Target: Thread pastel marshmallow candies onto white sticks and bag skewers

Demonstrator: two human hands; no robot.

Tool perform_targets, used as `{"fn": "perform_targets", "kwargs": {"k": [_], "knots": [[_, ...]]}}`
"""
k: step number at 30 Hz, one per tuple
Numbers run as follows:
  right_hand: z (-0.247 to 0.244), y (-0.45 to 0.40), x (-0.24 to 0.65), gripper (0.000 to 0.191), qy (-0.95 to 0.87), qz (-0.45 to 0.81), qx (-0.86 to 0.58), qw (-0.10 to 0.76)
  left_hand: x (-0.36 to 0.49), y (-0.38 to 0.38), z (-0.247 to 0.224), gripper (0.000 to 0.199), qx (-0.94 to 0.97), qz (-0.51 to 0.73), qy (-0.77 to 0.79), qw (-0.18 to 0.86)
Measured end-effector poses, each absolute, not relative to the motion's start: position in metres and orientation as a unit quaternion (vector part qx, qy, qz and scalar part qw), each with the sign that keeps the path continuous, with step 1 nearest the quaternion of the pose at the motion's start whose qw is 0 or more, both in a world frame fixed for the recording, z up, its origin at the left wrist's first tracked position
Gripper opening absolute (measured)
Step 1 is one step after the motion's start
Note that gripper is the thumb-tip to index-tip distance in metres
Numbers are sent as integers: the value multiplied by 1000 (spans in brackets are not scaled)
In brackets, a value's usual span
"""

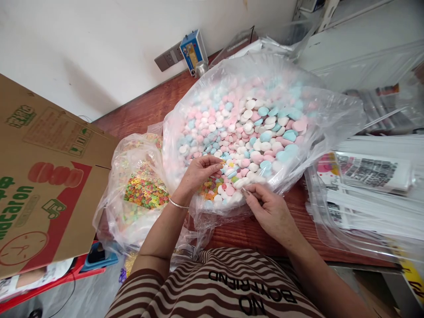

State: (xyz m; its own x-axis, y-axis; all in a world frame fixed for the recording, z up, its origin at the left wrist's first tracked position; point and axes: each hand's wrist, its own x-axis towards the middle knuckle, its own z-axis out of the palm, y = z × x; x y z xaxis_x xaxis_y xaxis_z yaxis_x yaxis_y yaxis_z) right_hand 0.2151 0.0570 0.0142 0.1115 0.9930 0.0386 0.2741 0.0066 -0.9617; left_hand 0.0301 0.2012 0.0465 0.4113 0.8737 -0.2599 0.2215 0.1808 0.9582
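A large clear plastic bag lies open on the red-brown wooden table, filled with pink, white and blue candy-like discs. Over its near left part is my left hand, fingers pinched together on something too small to make out. Small orange and yellow pieces lie among the discs just below those fingers. My right hand is at the bag's near edge, thumb and forefinger closed beside the white discs; what they hold, if anything, is unclear. Left of the large bag, a smaller clear bag holds multicoloured rings.
A cardboard box stands at the left. A blue device sits by the wall socket at the back. On the right, a clear plastic tray holds white packaging sleeves. The table shows along its front edge.
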Motion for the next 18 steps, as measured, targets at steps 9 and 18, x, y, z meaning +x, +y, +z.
{"fn": "perform_targets", "kwargs": {"k": [9, 18], "knots": [[16, 57, 214, 20, -539, 393, -589, 455, 36, 184, 45, 21, 696, 342, 433, 460], [8, 55, 214, 17, -534, 384, -551, 514, 16, 185, 52, 37, 844, 289, 326, 314]]}}
